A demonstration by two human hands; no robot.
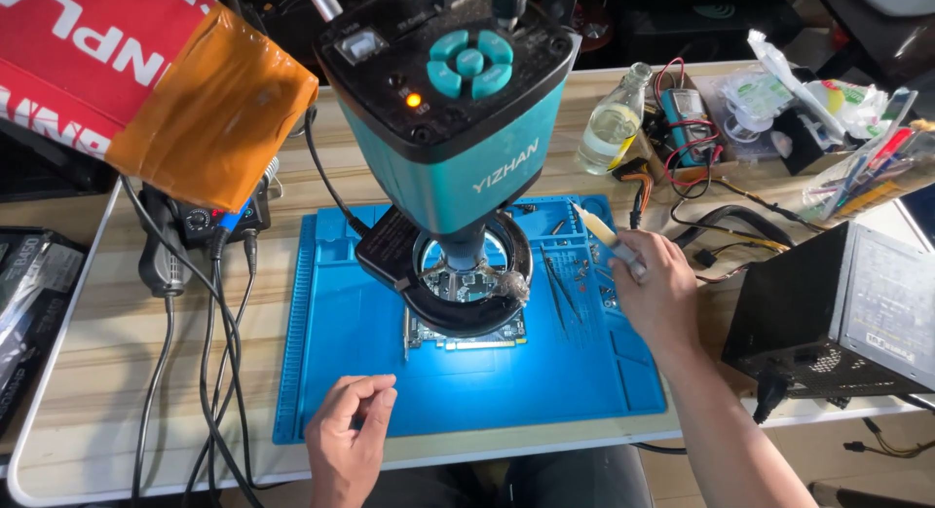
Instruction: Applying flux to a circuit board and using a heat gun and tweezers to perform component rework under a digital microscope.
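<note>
My left hand [349, 438] rests at the front edge of the blue work mat [575, 372], fingers curled loosely with nothing in them. My right hand [654, 286] hovers over the mat's right side and grips a small brush [597, 226] with a pale handle, its tip pointing up and left. A green circuit board [466, 331] lies on the mat under the teal microscope [458, 109] and its black ring light [458, 308], which hide most of the board.
Tweezers [560, 289] and small parts lie on the mat's right strip. A clear bottle [614, 118], tangled wires and packets crowd the back right. A black power supply box [838, 313] stands at the right. Cables and a soldering station [209, 221] are on the left.
</note>
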